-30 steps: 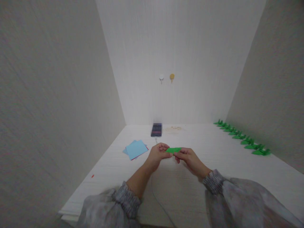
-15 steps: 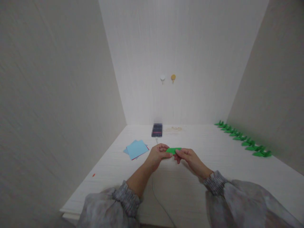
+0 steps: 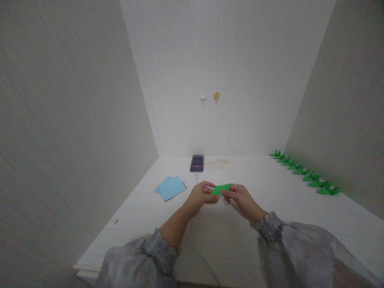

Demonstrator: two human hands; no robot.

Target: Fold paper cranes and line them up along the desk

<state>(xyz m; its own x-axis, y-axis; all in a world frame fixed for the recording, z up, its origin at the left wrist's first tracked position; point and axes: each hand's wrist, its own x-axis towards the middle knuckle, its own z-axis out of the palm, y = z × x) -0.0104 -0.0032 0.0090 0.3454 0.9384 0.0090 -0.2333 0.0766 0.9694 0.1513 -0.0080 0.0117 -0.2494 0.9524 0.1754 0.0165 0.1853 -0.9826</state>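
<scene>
A small folded piece of green paper is held between both hands above the white table. My left hand pinches its left end with closed fingers. My right hand pinches its right end, thumb on top. Both hands hover over the middle of the table, just in front of a white cable.
A stack of blue paper sheets with a red edge lies to the left. A dark phone stands at the back. Several green folded paper figures line the right wall. Two hooks hang on the back wall. A red scrap lies near the left edge.
The hands have stayed in place; the green paper's right end has tilted up slightly between the fingers.
</scene>
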